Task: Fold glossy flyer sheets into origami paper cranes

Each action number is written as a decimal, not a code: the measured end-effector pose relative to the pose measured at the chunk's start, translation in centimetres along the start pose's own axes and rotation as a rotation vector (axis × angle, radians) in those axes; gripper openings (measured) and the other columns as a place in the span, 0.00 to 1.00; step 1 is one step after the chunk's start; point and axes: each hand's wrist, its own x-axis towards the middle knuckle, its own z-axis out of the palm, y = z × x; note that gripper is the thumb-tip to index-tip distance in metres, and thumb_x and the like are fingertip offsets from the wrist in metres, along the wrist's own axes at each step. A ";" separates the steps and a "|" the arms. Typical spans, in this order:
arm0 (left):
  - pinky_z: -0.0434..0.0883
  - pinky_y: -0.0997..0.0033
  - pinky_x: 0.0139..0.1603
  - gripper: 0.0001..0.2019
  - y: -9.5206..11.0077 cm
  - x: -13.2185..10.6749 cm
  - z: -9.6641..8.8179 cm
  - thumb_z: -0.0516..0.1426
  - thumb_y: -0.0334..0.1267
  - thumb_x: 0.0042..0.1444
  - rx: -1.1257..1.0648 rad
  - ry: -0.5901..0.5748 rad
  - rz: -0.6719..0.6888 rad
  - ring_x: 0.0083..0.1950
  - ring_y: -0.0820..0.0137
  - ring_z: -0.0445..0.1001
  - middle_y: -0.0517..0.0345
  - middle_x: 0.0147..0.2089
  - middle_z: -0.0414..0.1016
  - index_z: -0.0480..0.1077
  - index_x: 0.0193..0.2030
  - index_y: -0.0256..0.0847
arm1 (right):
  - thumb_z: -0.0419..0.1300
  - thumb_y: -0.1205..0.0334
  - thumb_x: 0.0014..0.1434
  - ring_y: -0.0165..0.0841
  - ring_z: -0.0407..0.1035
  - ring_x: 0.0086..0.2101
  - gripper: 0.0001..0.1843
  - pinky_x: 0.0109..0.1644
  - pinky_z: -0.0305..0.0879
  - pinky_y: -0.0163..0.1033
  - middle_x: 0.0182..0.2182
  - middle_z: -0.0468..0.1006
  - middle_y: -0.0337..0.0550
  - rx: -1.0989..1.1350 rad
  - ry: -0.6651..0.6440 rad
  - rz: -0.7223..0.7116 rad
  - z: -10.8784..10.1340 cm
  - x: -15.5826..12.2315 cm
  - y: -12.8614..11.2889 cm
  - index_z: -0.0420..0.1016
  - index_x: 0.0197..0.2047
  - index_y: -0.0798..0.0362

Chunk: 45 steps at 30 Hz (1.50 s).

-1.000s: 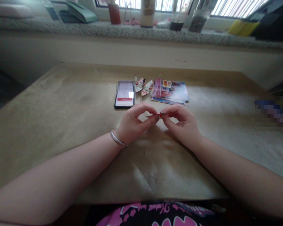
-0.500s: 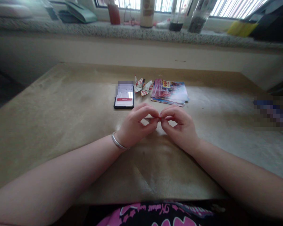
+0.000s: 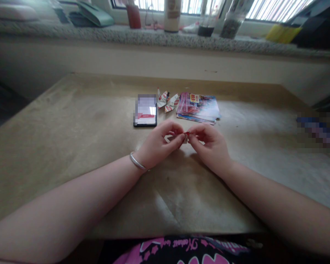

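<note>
My left hand [image 3: 162, 141] and my right hand [image 3: 209, 143] meet above the table, thumbs and forefingers pinching a small folded piece of paper [image 3: 186, 138]. White and red show on the bit between the fingertips; the fingers cover the rest. Just beyond my hands lie several folded paper pieces [image 3: 167, 102], white with red print, pointed like origami. To their left is a phone [image 3: 145, 110] with a lit screen. A stack of printed leaflets [image 3: 199, 106] rests to their right, a yellow price label on the top one.
The tan table [image 3: 85, 128] reaches to the wall. Above it, a granite windowsill [image 3: 148, 38] holds a red container [image 3: 133, 16], a pale bottle [image 3: 172, 16], jars and a yellow object [image 3: 283, 33]. A blurred blue item [image 3: 319, 134] lies at the table's right side.
My fingers have shifted slightly on the paper, and its white and red part now shows more between the fingertips. The phone, folded pieces and leaflets stay in place.
</note>
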 end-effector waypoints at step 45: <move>0.72 0.74 0.36 0.13 -1.7 0.2 -0.7 0.58 0.33 0.55 0.076 -0.082 -0.318 0.37 0.73 0.77 0.55 0.42 0.79 0.62 0.46 0.41 | 0.62 0.58 0.51 0.27 0.70 0.25 0.14 0.31 0.68 0.38 0.40 0.77 0.42 -0.006 -0.143 0.313 -0.4 1.3 3.2 0.67 0.41 0.50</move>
